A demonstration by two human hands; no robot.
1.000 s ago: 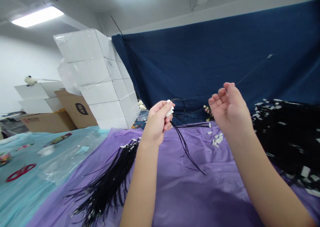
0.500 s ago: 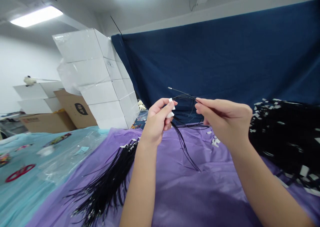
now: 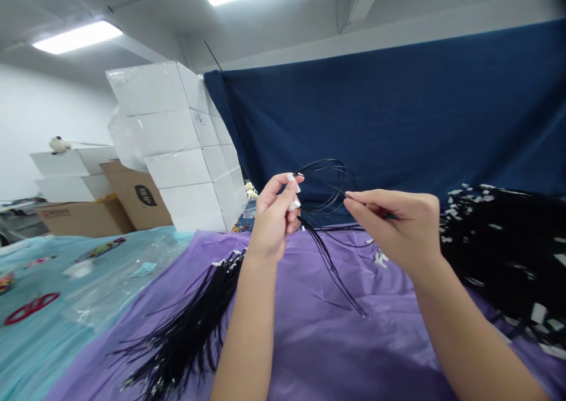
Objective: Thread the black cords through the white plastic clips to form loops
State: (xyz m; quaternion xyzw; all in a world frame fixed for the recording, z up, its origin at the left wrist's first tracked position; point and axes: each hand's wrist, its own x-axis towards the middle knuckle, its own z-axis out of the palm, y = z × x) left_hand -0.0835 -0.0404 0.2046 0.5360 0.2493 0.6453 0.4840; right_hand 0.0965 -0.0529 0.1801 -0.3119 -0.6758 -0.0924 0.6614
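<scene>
My left hand (image 3: 273,219) is raised over the purple cloth (image 3: 336,342), closed on a small white connector (image 3: 292,192) from which thin black wires (image 3: 329,259) hang down. My right hand (image 3: 398,227) is level with it, thumb and forefinger pinched on a thin black wire (image 3: 325,180) that loops between the two hands. A bundle of black wires with white ends (image 3: 190,324) lies on the cloth below my left forearm.
A big heap of black wires with white connectors (image 3: 508,247) fills the right side. Loose white connectors (image 3: 380,258) lie on the cloth. White stacked boxes (image 3: 177,147), cardboard boxes (image 3: 132,194), a teal cloth with clear plastic bags (image 3: 115,277) and a dark blue backdrop (image 3: 398,112) surround it.
My right hand came down from a raised position to my left hand and pinched a wire, which now loops between them. The view tilted slightly.
</scene>
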